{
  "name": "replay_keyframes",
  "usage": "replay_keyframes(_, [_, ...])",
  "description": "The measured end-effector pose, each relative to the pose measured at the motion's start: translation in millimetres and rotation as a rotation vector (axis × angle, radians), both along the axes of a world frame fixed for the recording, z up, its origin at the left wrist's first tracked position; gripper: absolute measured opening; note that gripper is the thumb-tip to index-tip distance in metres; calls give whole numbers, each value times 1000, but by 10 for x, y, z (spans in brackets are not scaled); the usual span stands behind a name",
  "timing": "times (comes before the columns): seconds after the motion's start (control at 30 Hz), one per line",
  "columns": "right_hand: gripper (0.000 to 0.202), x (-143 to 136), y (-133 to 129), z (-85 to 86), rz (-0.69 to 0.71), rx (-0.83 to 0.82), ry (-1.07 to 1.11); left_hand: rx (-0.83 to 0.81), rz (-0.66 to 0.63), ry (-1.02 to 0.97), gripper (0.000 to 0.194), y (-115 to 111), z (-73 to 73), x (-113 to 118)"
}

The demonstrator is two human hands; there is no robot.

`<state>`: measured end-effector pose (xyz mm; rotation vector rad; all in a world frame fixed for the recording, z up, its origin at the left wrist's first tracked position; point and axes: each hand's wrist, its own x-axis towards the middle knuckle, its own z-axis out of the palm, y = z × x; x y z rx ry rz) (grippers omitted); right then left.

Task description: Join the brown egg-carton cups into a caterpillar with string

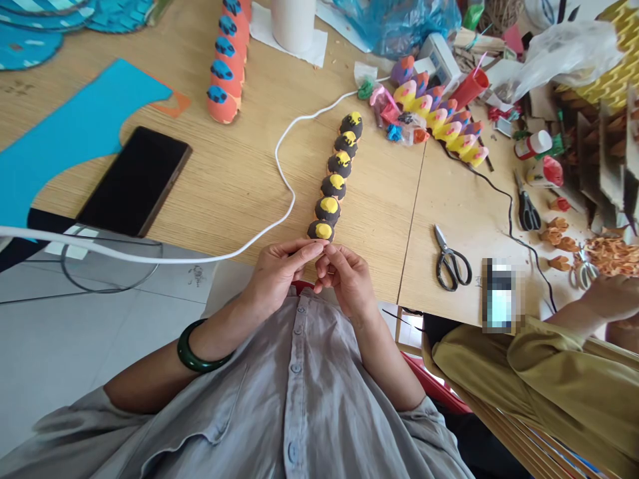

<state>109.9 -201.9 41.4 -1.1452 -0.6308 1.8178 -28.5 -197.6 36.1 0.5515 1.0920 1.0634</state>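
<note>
Head view: both hands low at the centre, by the near edge of the table. Left hand nearly closed, thumb and forefinger pinched, tips meeting those of the right hand, likewise pinched with other fingers curled in. Cannot tell of any small bit caught between. Straight beyond the fingertips, flat on the table, a black strip with six yellow-topped bumps; near end right at the tips, contact unclear.

Around: a white cable winding past the left hand and up left of the black strip. Further left, a phone beside blue card. Farther back, a red strip with blue patches. To the right, scissors, slightly parted, then a black cord and, at the edge, a co-worker's hand.

Containers: clear packets of coloured lumps near the black strip's far end; behind, a tilted red cup; farther right, a white-capped bottle, contents hidden, and a tub with red stuff inside. At the back, a blue bag, contents unclear.
</note>
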Motion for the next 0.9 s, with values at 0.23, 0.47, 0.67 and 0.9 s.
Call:
replay_keyframes(0.23, [41, 6, 10, -23, -16, 12, 5, -6, -56, -2, 36, -18, -29, -16])
replay_keyframes(0.47, [41, 3, 7, -10, -54, 2, 1, 35, -102, -37, 36, -21, -76, -26])
replay_keyframes(0.67, [41, -3, -7, 17, -39, -5, 2, 5, -36, -5, 25, -20, -85, -23])
replay_keyframes(0.9, [38, -3, -8, 6, -43, 17, -4, 38, -64, 67, 27, -30, -92, -48])
